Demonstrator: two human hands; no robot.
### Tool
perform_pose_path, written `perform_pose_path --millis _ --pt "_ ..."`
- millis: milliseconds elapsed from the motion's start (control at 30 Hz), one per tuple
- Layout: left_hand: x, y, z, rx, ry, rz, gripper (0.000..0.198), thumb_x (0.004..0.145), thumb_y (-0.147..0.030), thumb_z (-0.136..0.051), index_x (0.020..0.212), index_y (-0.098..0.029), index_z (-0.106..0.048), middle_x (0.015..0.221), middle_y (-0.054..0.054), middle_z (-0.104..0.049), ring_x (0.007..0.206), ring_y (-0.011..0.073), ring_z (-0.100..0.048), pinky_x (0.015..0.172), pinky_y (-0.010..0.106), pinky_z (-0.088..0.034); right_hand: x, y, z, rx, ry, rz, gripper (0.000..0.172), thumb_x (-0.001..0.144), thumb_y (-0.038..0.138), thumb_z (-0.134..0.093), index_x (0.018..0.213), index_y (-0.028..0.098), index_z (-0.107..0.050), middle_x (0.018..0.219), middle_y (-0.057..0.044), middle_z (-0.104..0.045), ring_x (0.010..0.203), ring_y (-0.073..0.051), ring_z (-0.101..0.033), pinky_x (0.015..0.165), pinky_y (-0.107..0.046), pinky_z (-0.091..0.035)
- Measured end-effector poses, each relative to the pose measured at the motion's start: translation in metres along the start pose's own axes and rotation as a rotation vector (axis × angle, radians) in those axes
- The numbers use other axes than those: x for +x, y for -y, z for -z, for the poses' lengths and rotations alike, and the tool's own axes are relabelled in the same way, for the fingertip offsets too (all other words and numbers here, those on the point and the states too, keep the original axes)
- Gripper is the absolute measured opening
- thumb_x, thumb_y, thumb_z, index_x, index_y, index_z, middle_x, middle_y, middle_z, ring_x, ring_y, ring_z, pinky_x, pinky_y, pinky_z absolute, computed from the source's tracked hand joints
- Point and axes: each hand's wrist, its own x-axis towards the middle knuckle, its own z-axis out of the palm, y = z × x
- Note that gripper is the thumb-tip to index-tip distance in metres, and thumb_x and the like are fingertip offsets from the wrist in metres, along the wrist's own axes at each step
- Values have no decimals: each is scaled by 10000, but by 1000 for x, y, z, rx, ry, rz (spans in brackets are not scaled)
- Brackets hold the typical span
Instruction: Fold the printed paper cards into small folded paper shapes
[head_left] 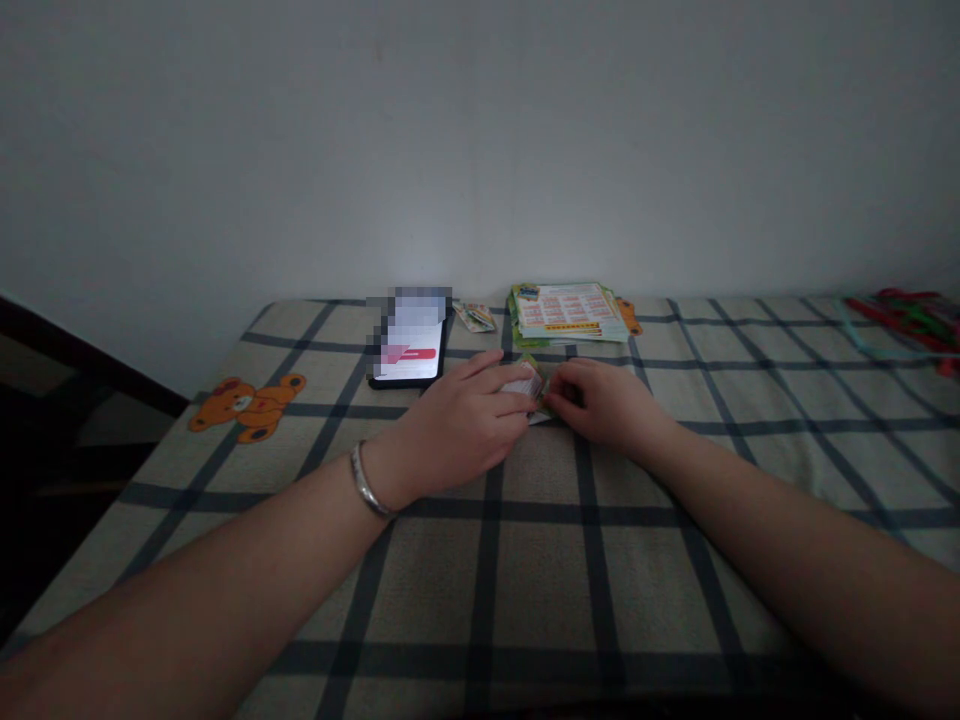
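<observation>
A small folded paper sheet [531,376], printed in green and white, lies on the cloth between my two hands and is partly covered by them. My left hand [480,410], with a silver bracelet at the wrist, holds the sheet from the left with its fingers over it. At its right edge, my right hand [592,398] pinches the sheet between thumb and curled fingers. Just behind them is a stack of printed paper sheets [570,312] with green borders. A small folded paper piece [476,317] sits left of the stack.
A lit phone [409,350] stands left of the folded piece, its screen partly blurred out. The checked tablecloth [525,580] carries an orange bear figure [247,405] at left. Red and green items [911,320] lie at far right. A wall [480,150] rises behind.
</observation>
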Motion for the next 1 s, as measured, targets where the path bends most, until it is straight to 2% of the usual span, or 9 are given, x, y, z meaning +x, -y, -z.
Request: perform_pose_path --millis 300,567,700,800,1000 --pt "2 -2 0 -94 -32 27 154 883 -204 -548 962 -147 -668 1031 86 -690 1130 222 -571 1049 414 -426 -1 1 1 -3 0 -30 157 818 300 -540 698 200 -522 681 5 -573 589 -125 -446 524 -258 -240" --pt "1 -5 -1 -55 6 -12 230 875 -179 -547 1081 -180 -650 1046 47 -697 1116 220 -576 1059 449 -399 -1 -3 0 34 -23 -35 121 828 281 -555 741 198 -542 688 10 -576 583 -122 -467 517 -249 -279" --pt "1 -5 -1 -93 4 16 233 881 -201 -546 1088 -189 -652 1062 47 -698 1085 214 -592 1068 464 -379 -6 -11 3 90 -23 113 95 847 285 -594 818 200 -626 803 -15 -619 723 -143 -548 619 -247 -382" --pt "1 -5 -1 -119 23 35 232 881 -217 -554 1087 -187 -656 1059 50 -698 1074 219 -599 1065 472 -379 -12 -12 9 35 1 235 148 858 325 -617 928 217 -690 940 -49 -649 845 -174 -589 702 -270 -431" --pt "-2 -5 -6 -188 19 62 319 870 -249 -586 1173 -158 -623 1154 83 -668 1122 228 -581 1056 436 -409 -14 -9 18 -152 -36 311 183 914 252 -544 960 203 -715 1003 -70 -685 915 -206 -612 796 -319 -460"
